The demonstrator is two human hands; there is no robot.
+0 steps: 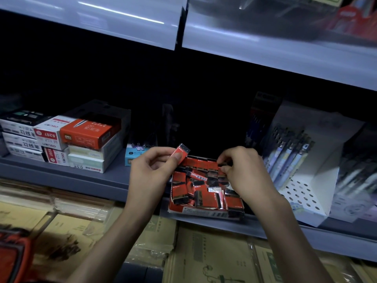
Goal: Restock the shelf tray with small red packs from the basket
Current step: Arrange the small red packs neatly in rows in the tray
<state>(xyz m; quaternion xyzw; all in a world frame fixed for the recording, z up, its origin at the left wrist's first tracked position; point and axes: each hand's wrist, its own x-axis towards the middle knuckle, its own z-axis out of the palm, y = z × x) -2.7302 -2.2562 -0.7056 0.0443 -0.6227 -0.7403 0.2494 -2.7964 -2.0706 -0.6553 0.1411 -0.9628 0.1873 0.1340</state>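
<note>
A red cardboard tray (pixel 195 211) stands at the front of the grey shelf, holding several small red-and-black packs (pixel 206 189); a neat row lines its back and others lie jumbled in front. My left hand (pixel 151 172) pinches one small red pack (pixel 182 152) between thumb and fingers, just above the tray's back left corner. My right hand (pixel 242 170) is over the tray's back right, its fingertips pinching a pack in the back row (pixel 222 167). An orange basket (pixel 14 254) shows at the bottom left corner.
Stacked stationery boxes (pixel 81 139) sit on the shelf to the left, with a small blue box (pixel 133 156) beside my left hand. A white display of pens (pixel 302 160) stands to the right. Paper pads (pixel 183 252) fill the shelf below; another shelf overhangs above.
</note>
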